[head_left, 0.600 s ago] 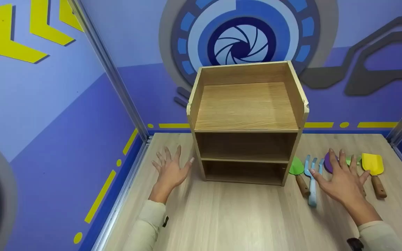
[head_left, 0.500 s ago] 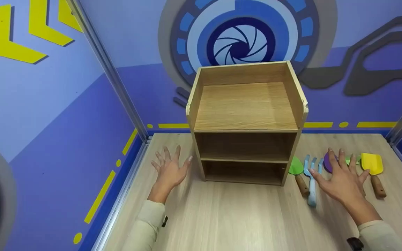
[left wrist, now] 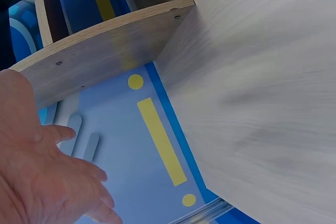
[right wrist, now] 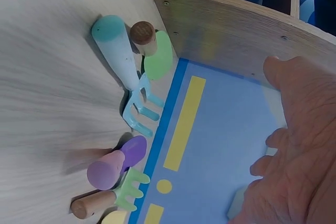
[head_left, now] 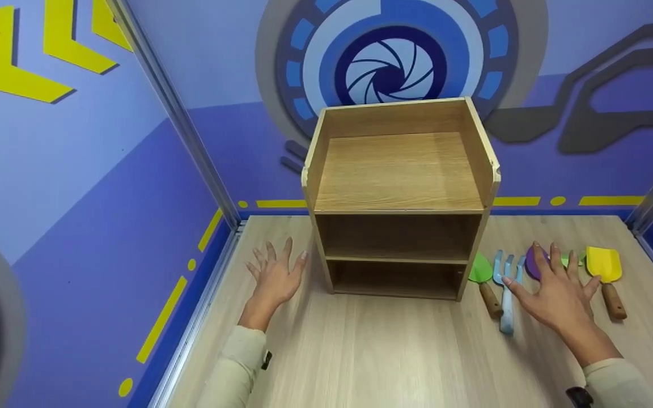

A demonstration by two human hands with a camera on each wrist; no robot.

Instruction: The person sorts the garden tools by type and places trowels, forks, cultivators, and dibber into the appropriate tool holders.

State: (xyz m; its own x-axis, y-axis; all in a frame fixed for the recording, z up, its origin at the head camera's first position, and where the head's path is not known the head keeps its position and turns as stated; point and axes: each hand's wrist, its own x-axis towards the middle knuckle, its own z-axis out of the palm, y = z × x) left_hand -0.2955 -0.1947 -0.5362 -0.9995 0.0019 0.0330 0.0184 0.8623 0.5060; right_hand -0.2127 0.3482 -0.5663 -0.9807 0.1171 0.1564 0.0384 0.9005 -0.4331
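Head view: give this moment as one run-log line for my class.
left hand: spread, holding nothing, beside wooden shelf | right hand: spread, holding nothing, near blue fork | wooden shelf: upright on table

Table (head_left: pixel 372 351) with shelf (head_left: pixel 400 175), garden tools (head_left: pixel 603 266)

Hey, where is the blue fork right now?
In the head view, the blue fork lies on the table to the right of the wooden shelf, between the green trowel and the purple tool.
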